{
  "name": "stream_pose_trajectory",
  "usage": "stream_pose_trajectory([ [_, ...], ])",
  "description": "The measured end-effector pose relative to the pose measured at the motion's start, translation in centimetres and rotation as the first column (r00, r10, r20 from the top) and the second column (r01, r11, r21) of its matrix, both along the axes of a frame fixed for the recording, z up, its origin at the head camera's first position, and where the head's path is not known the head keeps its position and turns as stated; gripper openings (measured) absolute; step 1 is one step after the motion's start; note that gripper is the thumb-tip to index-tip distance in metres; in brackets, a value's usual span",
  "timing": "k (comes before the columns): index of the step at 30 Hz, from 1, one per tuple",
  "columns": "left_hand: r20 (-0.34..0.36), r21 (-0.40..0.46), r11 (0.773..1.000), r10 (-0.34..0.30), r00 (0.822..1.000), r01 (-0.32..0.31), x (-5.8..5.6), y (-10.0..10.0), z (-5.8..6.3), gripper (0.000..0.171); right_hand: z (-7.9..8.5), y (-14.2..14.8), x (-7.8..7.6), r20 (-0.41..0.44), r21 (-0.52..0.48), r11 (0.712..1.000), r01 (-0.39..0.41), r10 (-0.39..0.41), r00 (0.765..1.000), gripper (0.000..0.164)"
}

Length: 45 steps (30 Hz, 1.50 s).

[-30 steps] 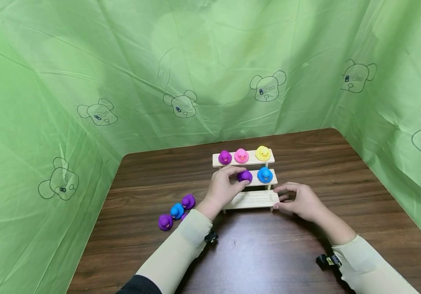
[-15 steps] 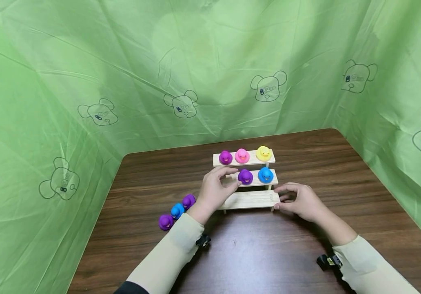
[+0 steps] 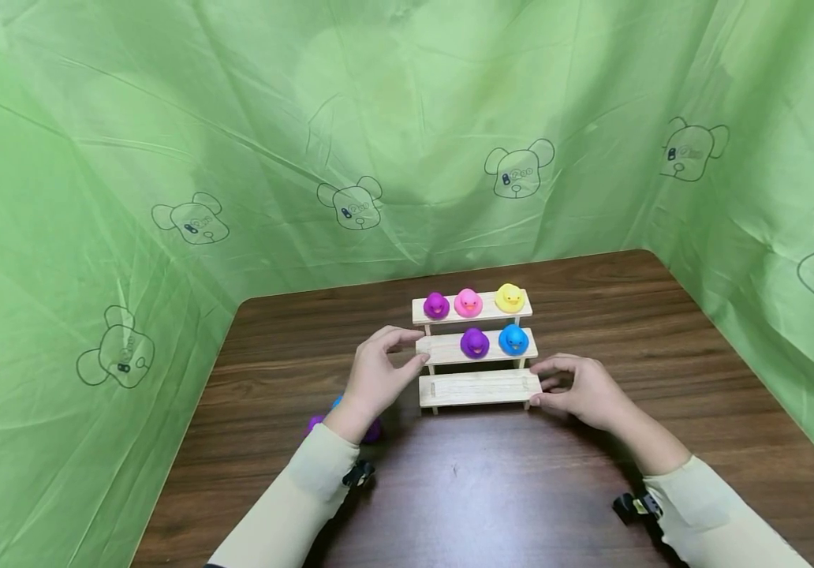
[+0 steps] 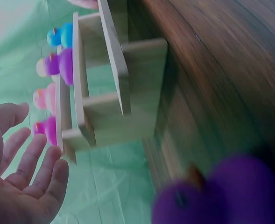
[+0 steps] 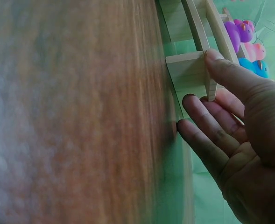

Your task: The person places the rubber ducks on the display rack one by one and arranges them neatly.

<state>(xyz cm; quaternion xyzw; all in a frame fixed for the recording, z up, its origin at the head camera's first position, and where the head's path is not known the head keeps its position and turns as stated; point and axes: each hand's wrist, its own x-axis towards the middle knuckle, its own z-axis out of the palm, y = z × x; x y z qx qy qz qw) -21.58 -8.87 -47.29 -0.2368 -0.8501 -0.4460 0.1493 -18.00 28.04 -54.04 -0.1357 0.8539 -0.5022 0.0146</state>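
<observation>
A three-tier wooden display stand [image 3: 479, 388] stands on the table. On its top tier sit a purple duck [image 3: 436, 305], a pink duck [image 3: 468, 302] and a yellow duck [image 3: 509, 298]. The middle tier bears a purple duck [image 3: 475, 342] and a blue duck [image 3: 513, 340]; the bottom tier is bare. My left hand [image 3: 381, 374], fingers spread and holding nothing, hovers beside the stand's left end. With thumb and fingers, my right hand [image 3: 580, 390] grips the right end of the bottom tier. In the right wrist view, the thumb [image 5: 216, 56] touches that board's edge.
More ducks lie on the table at the left, partly hidden under the left forearm; a purple duck [image 4: 240, 191] looms blurred in the left wrist view. A green curtain [image 3: 407, 142] surrounds the wooden table [image 3: 492, 489] at the back and sides.
My left hand has let go of the purple duck on the middle tier and drawn back left and down, now covering part of the loose ducks. My right hand stays at the stand.
</observation>
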Motion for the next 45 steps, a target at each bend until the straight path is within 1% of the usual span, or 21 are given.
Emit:
stream_pose_trajectory([
  [5, 0.012, -0.002, 1.0, 0.026, 1.0, -0.026, 0.1, -2.8, -0.2, 0.031, 0.1, 0.0, 0.0, 0.002, -0.004, 1.0, -0.005, 0.005, 1.0, 0.047],
  [9, 0.029, -0.035, 0.998, 0.044, 0.999, -0.043, 0.0, -4.9, -0.5, 0.031, 0.2, 0.1, 0.2, -0.001, 0.006, 1.0, 0.005, -0.005, 1.0, 0.048],
  [14, 0.093, -0.079, 0.995, 0.067, 0.993, -0.059, 0.0, -7.7, -1.0, 0.03, 0.1, 0.0, 0.2, -0.005, 0.014, 1.0, 0.004, -0.004, 1.0, 0.047],
  [19, 0.157, -0.108, 0.993, 0.058, 0.986, -0.041, 0.3, -10.5, -1.7, 0.03, 0.2, 0.0, 0.2, -0.016, 0.017, 1.0, 0.005, -0.005, 1.0, 0.047],
  [23, 0.206, -0.146, 0.989, 0.061, 0.977, -0.031, 0.9, -12.6, -2.1, 0.031, 0.2, 0.1, 0.1, -0.018, 0.011, 1.0, 0.003, -0.003, 1.0, 0.047],
  [28, 0.268, -0.18, 0.983, 0.072, 0.961, -0.024, 2.1, -14.9, -2.6, 0.033, 0.4, 0.3, 0.1, -0.028, 0.017, 1.0, 0.0, 0.001, 1.0, 0.047],
  [31, 0.299, -0.189, 0.982, 0.085, 0.95, -0.028, 2.8, -15.9, -2.7, 0.036, 0.4, 0.2, 0.0, -0.035, 0.023, 1.0, 0.001, 0.0, 0.999, 0.047],
  [36, 0.33, -0.213, 0.977, 0.095, 0.939, -0.024, 3.9, -17.2, -3.4, 0.048, 0.4, 0.1, 0.0, -0.031, 0.031, 0.999, 0.006, -0.005, 1.0, 0.047],
  [39, 0.324, -0.238, 0.971, 0.09, 0.942, -0.011, 4.7, -17.7, -4.1, 0.052, 0.4, 0.0, 0.1, -0.016, 0.036, 0.999, 0.003, -0.003, 1.0, 0.047],
  [40, 0.314, -0.242, 0.97, 0.085, 0.945, -0.007, 4.9, -17.7, -4.3, 0.051, 0.4, 0.0, 0.2, -0.012, 0.037, 0.999, 0.004, -0.003, 1.0, 0.047],
  [42, 0.284, -0.261, 0.965, 0.08, 0.956, -0.003, 5.3, -17.8, -4.8, 0.047, 0.4, 0.0, 0.3, -0.007, 0.036, 0.999, 0.004, -0.003, 1.0, 0.047],
  [45, 0.231, -0.268, 0.963, 0.079, 0.97, -0.015, 5.5, -17.8, -5.4, 0.036, 0.4, 0.0, 0.2, -0.012, 0.029, 1.0, 0.004, -0.003, 1.0, 0.047],
])
